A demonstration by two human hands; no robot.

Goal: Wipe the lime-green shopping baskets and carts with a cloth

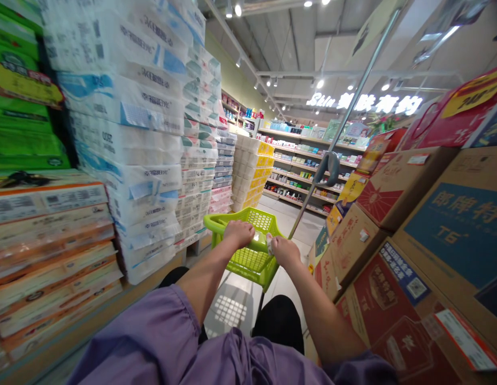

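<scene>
Both arms reach forward to a lime-green plastic shopping cart (248,259). My left hand (239,233) is wrapped round the left part of its handle bar. On the right part of the handle, my right hand (285,250) is closed too. A small whitish scrap (269,243), perhaps paper or tissue, shows beside the right hand's fingers; whether it is gripped I cannot tell. Through the mesh of the basket I see no goods. Its lower frame and wheels are mostly hidden.
Tall stacks of tissue packs (152,149) line the left side. Cardboard cartons (376,251) crowd the right, close to my right arm. A metal sign pole (346,120) leans near the cart's right. Stocked shelves (300,160) stand ahead, across the tiled floor (286,208).
</scene>
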